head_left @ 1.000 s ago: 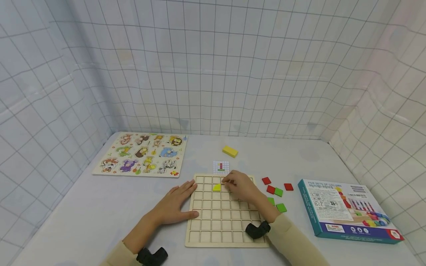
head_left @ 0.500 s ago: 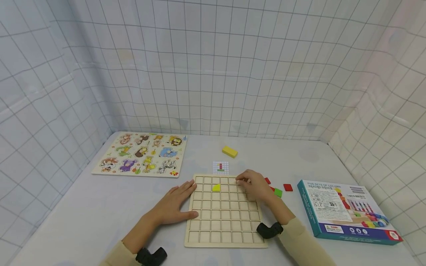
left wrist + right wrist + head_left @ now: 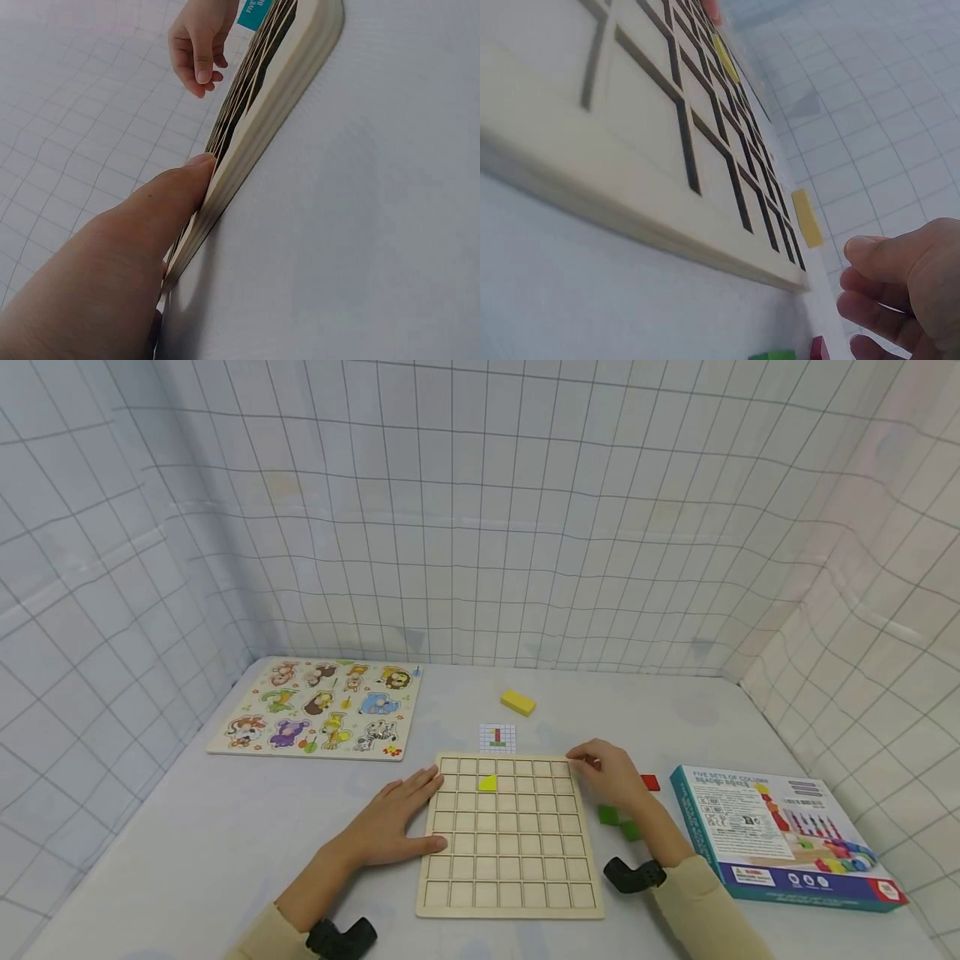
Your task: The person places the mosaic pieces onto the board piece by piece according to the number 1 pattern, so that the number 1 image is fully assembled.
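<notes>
A light wooden grid board (image 3: 519, 845) lies flat, a yellow tile (image 3: 488, 783) with a cut corner in one of its upper cells. My left hand (image 3: 393, 822) rests on the board's left edge, fingers spread; the left wrist view shows the thumb (image 3: 169, 199) against the rim. By the far right corner is my right hand (image 3: 611, 774), its fingers loosely bent. In the right wrist view nothing shows between thumb and fingers (image 3: 877, 304). Green tiles (image 3: 608, 815) and a red tile (image 3: 650, 782) lie to the right, others hidden beneath that hand.
Behind the board are a small pattern card (image 3: 497, 738) and a yellow block (image 3: 518, 702). An animal puzzle board (image 3: 322, 706) lies at the back left. To the right sits a flat teal-edged box (image 3: 795, 835). Grid-patterned cloth (image 3: 480, 527) walls surround the table.
From beside the yellow tile, my right hand has moved right to the board's far corner, now covering some red tiles. The left hand and yellow tile have stayed in place.
</notes>
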Demonstrator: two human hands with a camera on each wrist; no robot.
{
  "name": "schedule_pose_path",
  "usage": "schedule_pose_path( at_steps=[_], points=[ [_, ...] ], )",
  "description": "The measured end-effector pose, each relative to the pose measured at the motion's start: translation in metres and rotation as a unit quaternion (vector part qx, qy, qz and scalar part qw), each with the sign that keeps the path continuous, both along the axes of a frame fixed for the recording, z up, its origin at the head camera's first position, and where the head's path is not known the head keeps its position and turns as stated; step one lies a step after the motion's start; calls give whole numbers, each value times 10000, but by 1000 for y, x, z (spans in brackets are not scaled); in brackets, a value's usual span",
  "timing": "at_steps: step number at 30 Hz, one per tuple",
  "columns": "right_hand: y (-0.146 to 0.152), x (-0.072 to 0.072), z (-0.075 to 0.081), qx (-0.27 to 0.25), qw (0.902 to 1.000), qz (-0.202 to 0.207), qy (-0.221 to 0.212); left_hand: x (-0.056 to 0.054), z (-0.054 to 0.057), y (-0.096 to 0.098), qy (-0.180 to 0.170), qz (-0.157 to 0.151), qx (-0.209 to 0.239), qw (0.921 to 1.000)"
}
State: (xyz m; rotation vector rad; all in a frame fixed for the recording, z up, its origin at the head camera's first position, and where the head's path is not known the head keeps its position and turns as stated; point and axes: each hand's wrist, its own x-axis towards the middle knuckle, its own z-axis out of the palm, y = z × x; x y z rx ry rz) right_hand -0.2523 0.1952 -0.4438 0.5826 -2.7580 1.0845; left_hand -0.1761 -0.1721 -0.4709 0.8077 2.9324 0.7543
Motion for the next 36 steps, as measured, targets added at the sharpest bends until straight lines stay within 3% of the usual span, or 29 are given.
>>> schedule_pose_path(
  at_steps=[16, 36],
  points=[
    [39, -6, -1, 232, 9943, -912, -505, 1, 2, 0, 53, -4, 38, 10000],
    [39, -7, -7, 402, 9926, -871, -742, 1, 3, 0, 17, -15, 55, 10000]
  ],
)
